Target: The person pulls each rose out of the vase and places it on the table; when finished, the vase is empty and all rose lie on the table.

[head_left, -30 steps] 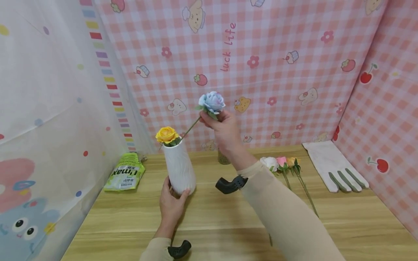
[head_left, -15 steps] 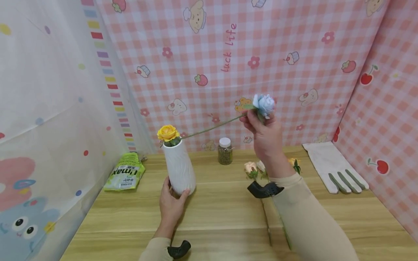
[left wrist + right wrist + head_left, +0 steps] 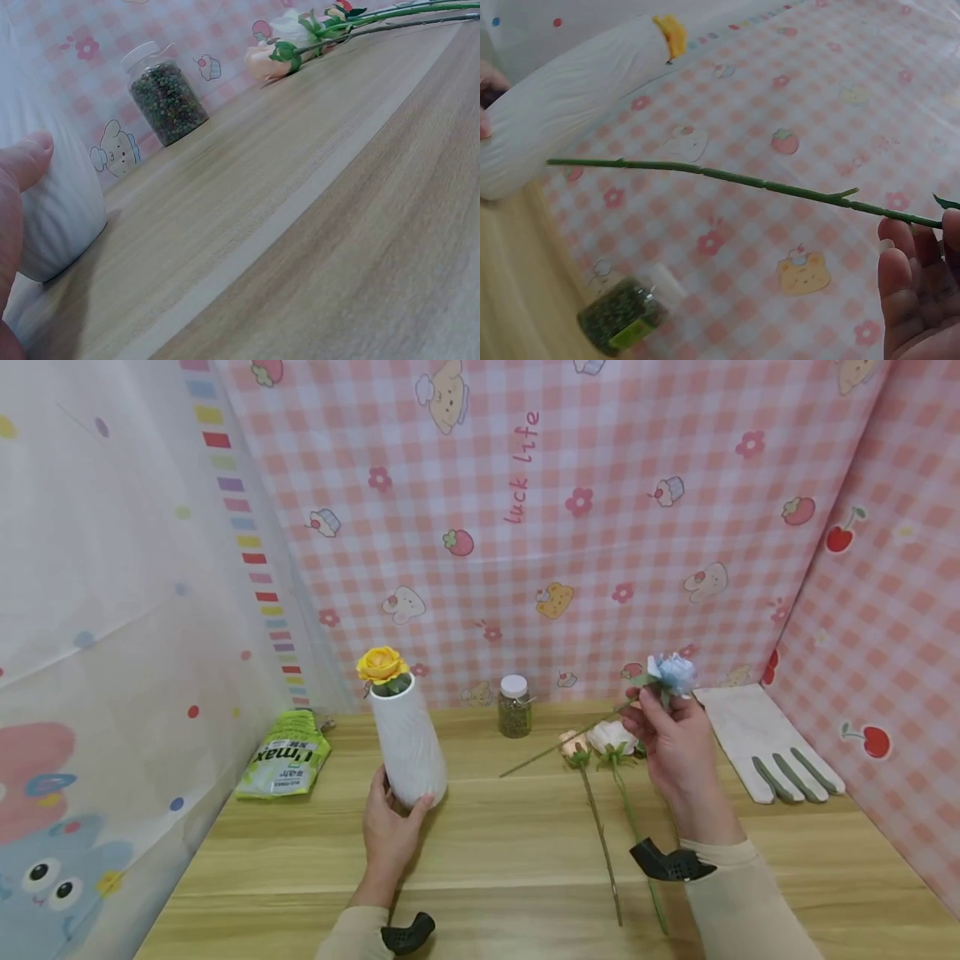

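My left hand [image 3: 393,827] grips the lower part of a white ribbed vase [image 3: 408,743], thumb across its front. From the vase mouth a yellow rose [image 3: 382,666] sticks up. Over the right side of the table, my right hand [image 3: 678,752] pinches a light blue rose [image 3: 672,674] just under its bloom. Its bare green stem [image 3: 735,178] points left, apart from the vase. Below lie a peach rose [image 3: 575,746] and a white rose [image 3: 611,738], stems toward me. In the left wrist view the thumb [image 3: 30,159] presses the vase wall.
A small jar of dark green grains [image 3: 514,706] with a white lid stands at the back. A green packet [image 3: 287,756] lies at the left. At the right is a white glove [image 3: 765,739] with grey-green fingers. Checked cloth [image 3: 585,527] hangs behind the wooden table [image 3: 487,860].
My right hand has drawn the blue rose out of the vase and carried it right and down. My left hand has stayed on the vase.
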The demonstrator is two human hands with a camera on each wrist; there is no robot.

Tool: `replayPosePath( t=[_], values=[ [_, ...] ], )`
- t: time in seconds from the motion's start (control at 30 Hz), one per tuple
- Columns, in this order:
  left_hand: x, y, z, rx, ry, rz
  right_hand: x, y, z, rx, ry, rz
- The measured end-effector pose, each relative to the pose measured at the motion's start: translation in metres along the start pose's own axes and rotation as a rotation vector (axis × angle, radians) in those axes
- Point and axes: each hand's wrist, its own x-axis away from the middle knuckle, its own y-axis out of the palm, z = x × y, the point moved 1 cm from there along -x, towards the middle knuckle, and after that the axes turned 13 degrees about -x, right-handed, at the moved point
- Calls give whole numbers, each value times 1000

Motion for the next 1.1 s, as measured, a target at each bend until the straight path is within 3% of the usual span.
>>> replayPosePath(
  t=[0.17, 0.43, 0.73, 1.1],
  values=[
    [0, -1, 2, 0, -8, -10, 11, -14, 17, 139, 71, 1],
    [1, -1, 1, -4, -7, -5, 19, -17, 49, 436, 256, -4],
    [0, -2, 1, -18, -1, 3, 25, -20, 86, 395, 276, 55],
    [0, -1, 0, 7, 2, 5, 27, -27, 117, 557, 333, -18]
  ],
)
